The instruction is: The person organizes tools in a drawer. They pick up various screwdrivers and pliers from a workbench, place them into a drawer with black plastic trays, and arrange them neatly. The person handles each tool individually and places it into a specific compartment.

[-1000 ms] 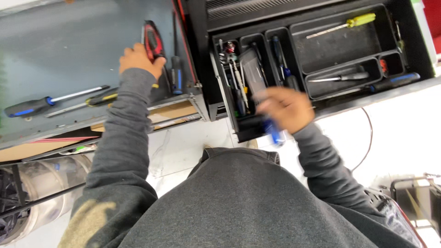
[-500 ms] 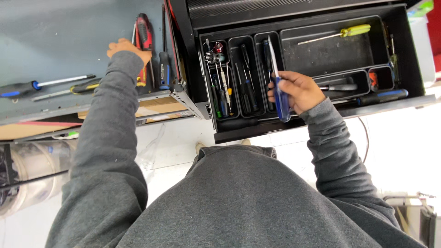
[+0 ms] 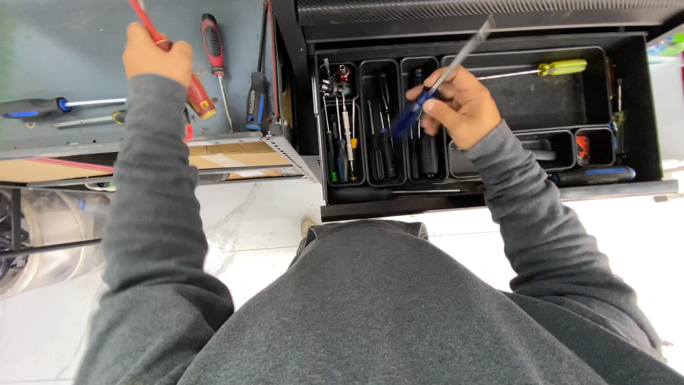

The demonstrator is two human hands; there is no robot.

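My right hand [image 3: 456, 103] holds a blue-handled screwdriver [image 3: 427, 89] over the black divided tray [image 3: 499, 192] of an open tool drawer, its shaft slanting up and to the right. My left hand [image 3: 157, 57] is closed around a red-handled tool [image 3: 198, 96] above the grey metal surface [image 3: 64, 50] on the left. Beside that hand lie a red and black screwdriver [image 3: 214, 50] and a black-handled tool [image 3: 255, 100]. Both arms wear grey sleeves.
In the tray lie several dark screwdrivers [image 3: 381, 142], a yellow-handled screwdriver [image 3: 548, 69] and a blue-handled one [image 3: 595, 175] at the front. A blue and black screwdriver [image 3: 43, 108] rests on the grey surface. Cardboard [image 3: 214, 153] sits below it, a metal drum [image 3: 43, 242] at lower left.
My right hand has lifted the blue-handled screwdriver from the drawer's front and swung its shaft up over the tray. My left hand has closed on the red-handled tool and raised it.
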